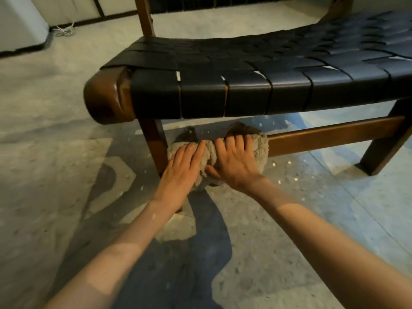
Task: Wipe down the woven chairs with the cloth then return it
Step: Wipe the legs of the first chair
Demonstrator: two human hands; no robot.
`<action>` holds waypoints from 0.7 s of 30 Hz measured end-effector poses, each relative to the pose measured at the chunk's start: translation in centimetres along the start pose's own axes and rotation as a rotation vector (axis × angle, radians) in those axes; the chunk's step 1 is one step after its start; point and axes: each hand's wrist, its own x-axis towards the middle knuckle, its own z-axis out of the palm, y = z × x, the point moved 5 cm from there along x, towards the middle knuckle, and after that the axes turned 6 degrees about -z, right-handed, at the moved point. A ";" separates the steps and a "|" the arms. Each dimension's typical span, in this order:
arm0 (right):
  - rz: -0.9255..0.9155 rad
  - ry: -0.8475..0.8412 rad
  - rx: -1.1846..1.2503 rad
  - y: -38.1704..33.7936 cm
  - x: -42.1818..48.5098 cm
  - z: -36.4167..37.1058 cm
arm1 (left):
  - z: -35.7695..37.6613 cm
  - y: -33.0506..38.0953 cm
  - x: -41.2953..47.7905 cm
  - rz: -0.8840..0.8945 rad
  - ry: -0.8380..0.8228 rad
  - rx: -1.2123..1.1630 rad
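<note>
Concrete floor, mottled, is catching hard shadows across centre frame; a loose white cable is lying upper left. Woven chair is filling the upper right, black straps over a brown wood frame.

Cloth, grey and fluffy, is sitting draped over the lower front rail, lower centre, just beside the front leg. Both hands are working on it.
- Right hand is gripping: fingers curling over the top of the cloth, thumb tucking under.
- Left hand is lying flatter, fingers mostly straight, pressing the cloth down. Thumb is hidden, possibly hooking under too, can't tell.

I'm reading this as frame wiping, rail stage. No way to judge whether the straps are done.

Risks from here:
- Cloth is bunching into a wad, so contact is likely going patchy and the rail underside may be getting skipped.
- If the stroke runs toward the leg, left knuckles are risking a jam in the rail/leg corner.
- Fluffy pile could be snagging on the joint.
- Hard pushing on a low rail could be scooting the chair across smooth concrete.
</note>
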 end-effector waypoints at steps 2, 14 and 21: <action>-0.032 -0.007 0.076 0.0 -0.1 -0.1 | -0.6 -0.3 -0.6 0.009 -0.004 -0.061; -0.112 0.077 0.385 -0.2 -3.8 -3.6 | -4.3 -4.9 -6.1 -0.118 -0.032 -0.491; -0.041 0.015 0.540 -2.4 -3.1 -4.2 | -5.0 -11.0 -6.7 -0.393 0.149 -0.546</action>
